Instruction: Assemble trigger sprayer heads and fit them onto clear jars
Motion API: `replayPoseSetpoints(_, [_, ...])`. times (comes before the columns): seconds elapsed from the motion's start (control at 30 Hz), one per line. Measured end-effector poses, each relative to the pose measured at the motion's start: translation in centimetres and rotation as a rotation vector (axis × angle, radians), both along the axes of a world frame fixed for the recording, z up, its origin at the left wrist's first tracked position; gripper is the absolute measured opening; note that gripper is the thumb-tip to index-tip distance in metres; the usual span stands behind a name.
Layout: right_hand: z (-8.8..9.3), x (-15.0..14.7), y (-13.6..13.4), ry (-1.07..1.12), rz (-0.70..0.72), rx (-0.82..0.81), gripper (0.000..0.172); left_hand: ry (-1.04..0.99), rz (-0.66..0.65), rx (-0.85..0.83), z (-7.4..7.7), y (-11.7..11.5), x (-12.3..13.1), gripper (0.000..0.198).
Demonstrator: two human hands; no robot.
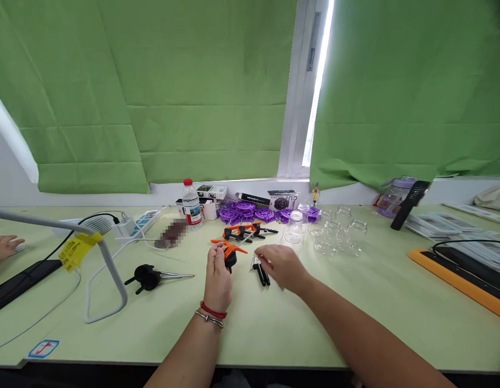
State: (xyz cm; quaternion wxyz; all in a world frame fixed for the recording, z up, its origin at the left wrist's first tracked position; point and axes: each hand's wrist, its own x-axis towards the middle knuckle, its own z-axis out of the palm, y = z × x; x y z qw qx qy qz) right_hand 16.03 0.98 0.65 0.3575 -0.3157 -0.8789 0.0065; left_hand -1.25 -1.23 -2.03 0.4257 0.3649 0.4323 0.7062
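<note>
My left hand [218,275] grips a small orange-and-black device [230,256] with orange arms splayed out and a thin metal rod sticking up to the right. My right hand [283,265] is closed, its fingertips together just above several short black-handled pieces with thin metal ends [262,274] on the table. What those fingers hold, if anything, cannot be made out. Behind my hands lie several similar orange-and-black devices [244,231]. A black device with stubby legs and metal rods [148,277] rests to the left.
Purple discs [245,210], small boxes [212,192] and a water bottle [192,206] stand at the back. Clear cups [334,231] are right of centre. At left are a grey metal frame [108,264], cables and another person's hand [5,247]. An orange-edged device [456,280] lies right.
</note>
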Motion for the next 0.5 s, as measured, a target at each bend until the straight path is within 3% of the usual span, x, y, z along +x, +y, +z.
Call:
replayPoseSetpoints(0.1, [1.8,1.2,-0.3,0.570,0.005,-0.351,0.012,-0.016,-0.080,-0.081,0.3,-0.4,0.5,0.037])
replayPoseSetpoints(0.2, [3.0,0.5,-0.4,0.844,0.099,-0.587,0.023,0.015,-0.222,-0.093,0.3,-0.8,1.0,0.041])
replayPoseSetpoints(0.33, [3.0,-1.9,-0.3,0.844,0.161,-0.697,0.025,0.053,-0.363,-0.078,-0.2,-1.0,1.2,0.047])
replayPoseSetpoints(0.5, [2.7,-2.9,-0.3,0.824,0.154,-0.710,0.023,0.095,-0.427,-0.103,-0.3,-1.0,1.1,0.044])
